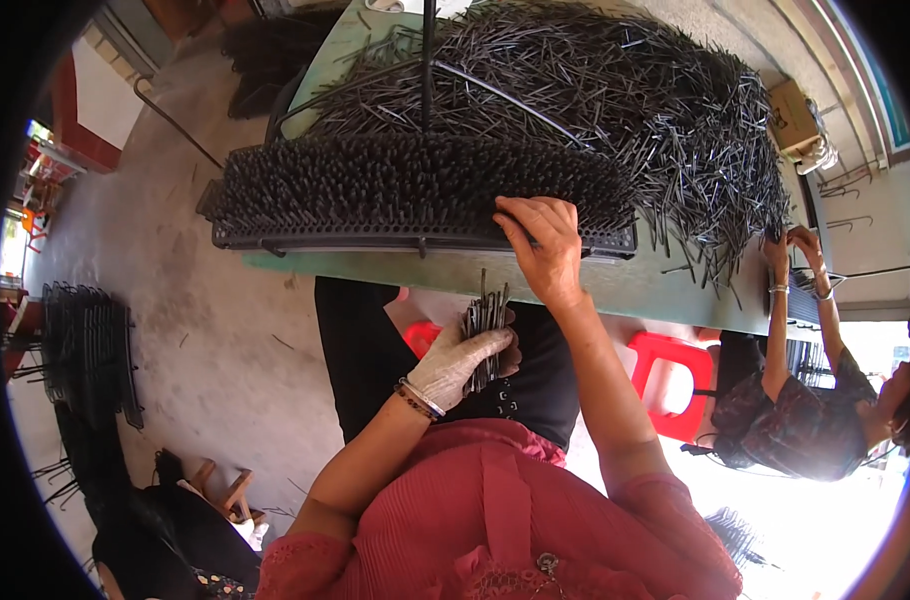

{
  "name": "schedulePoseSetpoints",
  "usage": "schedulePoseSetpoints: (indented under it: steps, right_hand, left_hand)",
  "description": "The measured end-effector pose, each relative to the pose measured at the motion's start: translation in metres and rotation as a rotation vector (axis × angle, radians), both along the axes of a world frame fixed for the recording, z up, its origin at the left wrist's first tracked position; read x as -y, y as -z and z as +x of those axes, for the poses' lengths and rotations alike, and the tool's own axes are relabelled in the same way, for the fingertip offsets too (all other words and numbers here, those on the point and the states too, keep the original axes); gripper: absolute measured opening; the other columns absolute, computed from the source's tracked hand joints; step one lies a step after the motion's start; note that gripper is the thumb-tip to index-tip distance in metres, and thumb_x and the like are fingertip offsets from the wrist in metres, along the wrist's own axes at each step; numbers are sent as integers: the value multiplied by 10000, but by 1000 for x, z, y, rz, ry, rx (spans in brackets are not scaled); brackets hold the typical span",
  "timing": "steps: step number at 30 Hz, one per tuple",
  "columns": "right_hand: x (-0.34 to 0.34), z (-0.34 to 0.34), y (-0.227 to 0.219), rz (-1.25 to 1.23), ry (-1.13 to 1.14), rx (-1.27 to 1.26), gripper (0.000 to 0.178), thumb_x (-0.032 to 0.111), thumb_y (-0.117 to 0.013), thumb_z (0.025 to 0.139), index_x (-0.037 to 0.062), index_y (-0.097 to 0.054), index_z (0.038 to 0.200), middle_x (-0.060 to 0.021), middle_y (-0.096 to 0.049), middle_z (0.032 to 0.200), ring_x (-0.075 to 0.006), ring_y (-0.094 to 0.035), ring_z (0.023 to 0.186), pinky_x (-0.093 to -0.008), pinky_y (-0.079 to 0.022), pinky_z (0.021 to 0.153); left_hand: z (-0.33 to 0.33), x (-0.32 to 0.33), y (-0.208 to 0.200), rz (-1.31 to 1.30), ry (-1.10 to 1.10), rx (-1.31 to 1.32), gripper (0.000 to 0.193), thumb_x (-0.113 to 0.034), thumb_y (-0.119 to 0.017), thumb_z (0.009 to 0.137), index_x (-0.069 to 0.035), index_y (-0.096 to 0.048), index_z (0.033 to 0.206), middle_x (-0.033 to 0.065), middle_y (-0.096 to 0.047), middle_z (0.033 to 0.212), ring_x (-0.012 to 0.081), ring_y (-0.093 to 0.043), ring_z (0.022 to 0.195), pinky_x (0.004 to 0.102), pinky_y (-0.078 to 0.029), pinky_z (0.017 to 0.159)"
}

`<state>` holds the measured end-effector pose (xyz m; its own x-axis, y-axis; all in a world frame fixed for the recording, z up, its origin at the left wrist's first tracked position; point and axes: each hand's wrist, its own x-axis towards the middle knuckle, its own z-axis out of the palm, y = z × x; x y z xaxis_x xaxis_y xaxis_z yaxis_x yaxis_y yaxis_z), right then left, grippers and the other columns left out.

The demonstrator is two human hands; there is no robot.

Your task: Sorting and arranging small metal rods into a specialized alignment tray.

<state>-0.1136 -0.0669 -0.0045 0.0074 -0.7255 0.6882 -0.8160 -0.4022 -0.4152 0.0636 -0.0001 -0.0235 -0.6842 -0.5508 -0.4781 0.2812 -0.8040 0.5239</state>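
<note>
My left hand, in a pale knitted glove, is closed round an upright bundle of thin black sticks in front of my lap. My bare right hand is over the front edge of a long black rack, near its right end. Its thumb and forefinger are brought together; whatever may be between them is too small to make out. Dense rows of upright black sticks fill the rack. Behind and to the right of it spreads a large heap of loose black sticks.
A green table carries rack and heap. Bent metal rods stand up around the rack. At the right, a co-worker's hands reach the table edge. A red stool stands below. Stacked black racks are at the left.
</note>
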Motion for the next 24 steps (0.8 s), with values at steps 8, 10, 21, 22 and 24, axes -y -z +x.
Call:
schedulePoseSetpoints:
  steps: [8, 10, 21, 22, 24]
  right_hand:
    - [-8, 5, -6, -30, 26, 33, 215, 29, -744, 760, 48, -711, 971, -67, -688, 943, -234, -619, 859, -339, -452, 798]
    - [-16, 3, -8, -23, 46, 144, 188, 30, -729, 796, 28, -708, 983, -74, -683, 910, -198, -615, 789, -308, -470, 734]
    - [-76, -2, -14, 967, -98, 952, 229, 166, -731, 869, -31, -704, 983, -31, -677, 826, -64, -574, 749, -220, -463, 658]
    - [-77, -4, -11, 957, -96, 959, 229, 166, -731, 869, -31, -704, 983, -31, -677, 826, -64, -574, 749, -220, -463, 658]
    - [-80, -8, -7, 951, -75, 1003, 230, 159, -728, 869, -42, -701, 977, -31, -683, 841, -65, -578, 768, -218, -462, 668]
  left_hand:
    - [2, 0, -5, 2, -25, -21, 312, -119, -601, 934, -17, -527, 1219, 94, -662, 954, 205, -674, 835, 344, -577, 773]
    - [4, 1, -7, 4, -29, -28, 311, -122, -599, 936, -16, -526, 1219, 97, -664, 962, 208, -675, 839, 349, -578, 777]
    - [-3, 4, -18, -140, -20, -24, 241, -138, -589, 942, 17, -575, 1125, 129, -681, 954, 215, -689, 838, 345, -589, 767]
    - [-6, 3, -18, -147, -11, -21, 241, -138, -589, 942, 17, -575, 1125, 129, -681, 954, 215, -689, 838, 345, -589, 767]
    - [-11, 0, -17, -122, -35, 15, 256, -142, -592, 939, 23, -569, 1134, 128, -679, 945, 221, -690, 848, 352, -594, 755]
